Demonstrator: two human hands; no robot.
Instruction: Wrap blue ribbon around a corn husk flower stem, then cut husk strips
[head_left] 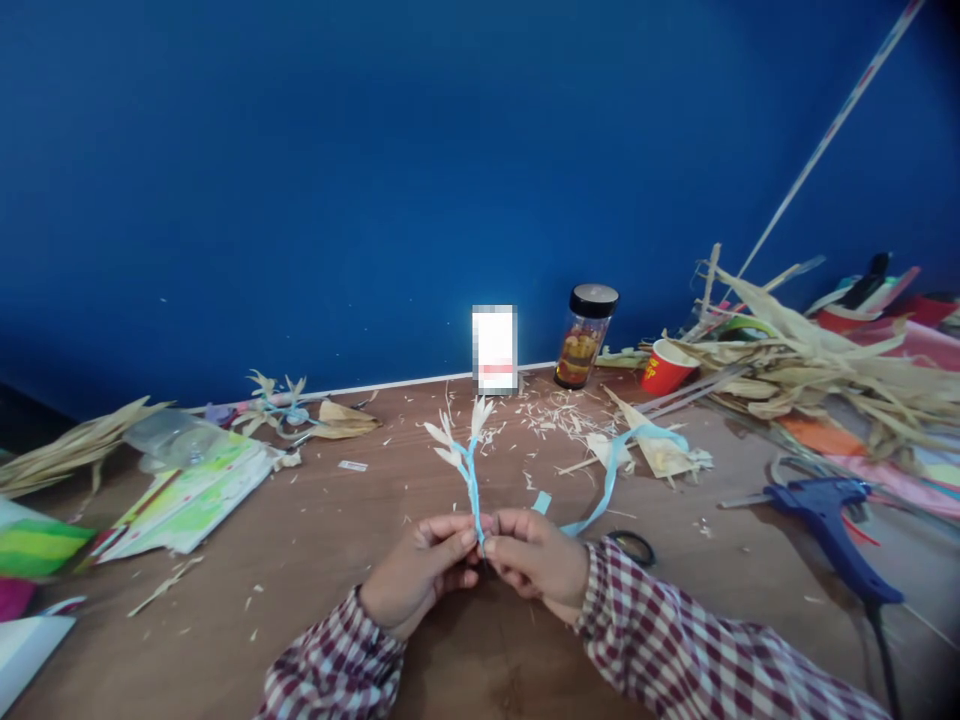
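- Both hands are drawn together low over the bench, fingertips nearly meeting. The left hand and the right hand each pinch the bottom of the same thin stem.
- What they pinch is a small sprig. It has pale husk leaves at the top and a stem wound in light blue, and it stands upright at twelve o'clock from the knuckles.
- A loose blue tape runs from the right hand's fingers towards two o'clock and ends on a scrap of husk.
- A dark ring lies flat on the wood just beside the right wrist, at three o'clock. I cannot tell what it is.
- Further out at three o'clock lies a blue glue gun, nozzle pointing left.
- At one o'clock, against the blue wall, stand a black-lidded jar and a tipped red cup. A heap of dry husks spreads beyond them.
- At ten o'clock lie coloured papers, with another finished sprig behind them near the wall.
- Shavings are scattered over the middle of the bench.
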